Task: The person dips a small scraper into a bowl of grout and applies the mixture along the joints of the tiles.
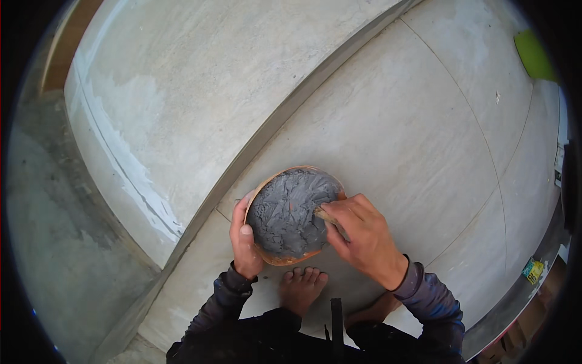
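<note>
Grey, seamed floor (424, 133) beside a raised, white-smeared slab (206, 85)

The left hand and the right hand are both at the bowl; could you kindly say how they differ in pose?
The left hand holds the bowl by its left side, while the right hand pinches a small tool. The left hand is at the rim, whereas the right hand brings its tool to the grey paste. Both are bare, below dark sleeves.
</note>
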Demonstrator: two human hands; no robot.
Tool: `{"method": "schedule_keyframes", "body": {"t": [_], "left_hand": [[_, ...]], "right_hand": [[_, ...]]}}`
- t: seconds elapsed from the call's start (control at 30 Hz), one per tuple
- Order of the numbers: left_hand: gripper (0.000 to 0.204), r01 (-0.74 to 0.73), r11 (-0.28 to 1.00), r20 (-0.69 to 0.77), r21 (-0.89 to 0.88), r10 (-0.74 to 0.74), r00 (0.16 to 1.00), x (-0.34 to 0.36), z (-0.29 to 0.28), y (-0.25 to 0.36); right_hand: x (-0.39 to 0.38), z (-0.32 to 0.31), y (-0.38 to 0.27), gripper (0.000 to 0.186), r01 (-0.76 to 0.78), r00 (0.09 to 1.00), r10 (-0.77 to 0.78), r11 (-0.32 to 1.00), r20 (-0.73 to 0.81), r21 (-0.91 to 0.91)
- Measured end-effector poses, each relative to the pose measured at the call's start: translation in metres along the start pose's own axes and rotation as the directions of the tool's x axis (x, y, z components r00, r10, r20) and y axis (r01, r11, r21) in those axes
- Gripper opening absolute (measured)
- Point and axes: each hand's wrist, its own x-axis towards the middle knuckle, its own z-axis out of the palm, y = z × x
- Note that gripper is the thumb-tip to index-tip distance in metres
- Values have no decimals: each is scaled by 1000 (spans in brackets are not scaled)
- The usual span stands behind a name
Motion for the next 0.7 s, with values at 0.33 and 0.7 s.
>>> {"method": "schedule_keyframes", "body": {"t": [0.33, 0.7], "left_hand": [[78, -117, 991, -127, -59, 109, 986, -7, 14, -24], [84, -211, 898, -44, 386, 247, 968, -16, -31, -48]], "right_hand": [[-39, 35, 7, 28, 29, 996, -28, 999, -81, 12], [30, 16, 7, 28, 217, 868, 290, 509, -403, 833]]}}
